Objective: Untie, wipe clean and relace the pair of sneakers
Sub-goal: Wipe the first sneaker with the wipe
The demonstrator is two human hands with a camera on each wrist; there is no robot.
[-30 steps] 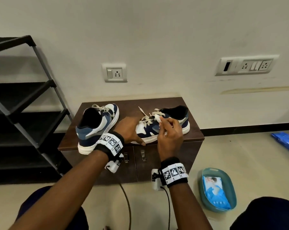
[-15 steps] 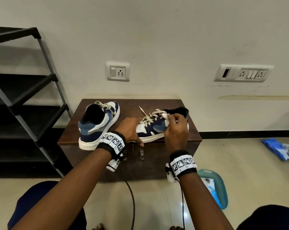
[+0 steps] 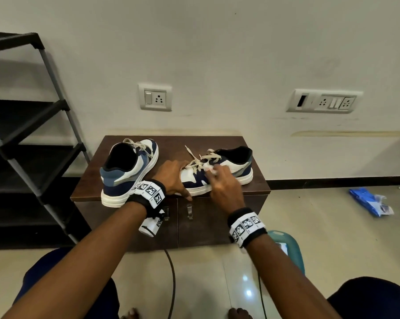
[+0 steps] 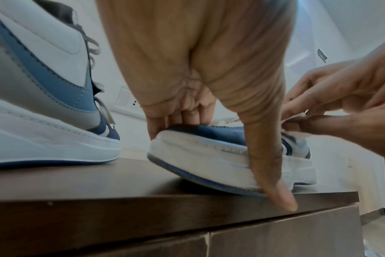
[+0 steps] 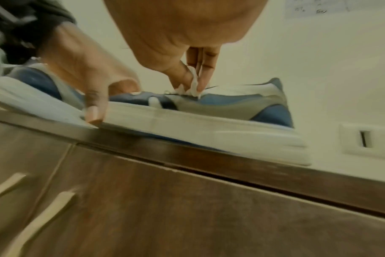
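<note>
Pinching a white wipe (image 5: 192,81) against the right sneaker (image 3: 226,171), the right hand (image 3: 224,185) works; the left hand (image 3: 173,178) clasps its toe.

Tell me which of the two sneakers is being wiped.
The right-hand sneaker: the left hand grips its toe while the right hand presses a white wipe on it. The other sneaker stands untouched.

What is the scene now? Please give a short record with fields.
surface: cabinet
left shoe: upright, untouched, laced
right shoe: laces loose, toe at front edge
left hand: grips toe of right shoe
right hand: pinches wipe against shoe side
floor: teal basin, blue packet
stage: wiping
</note>
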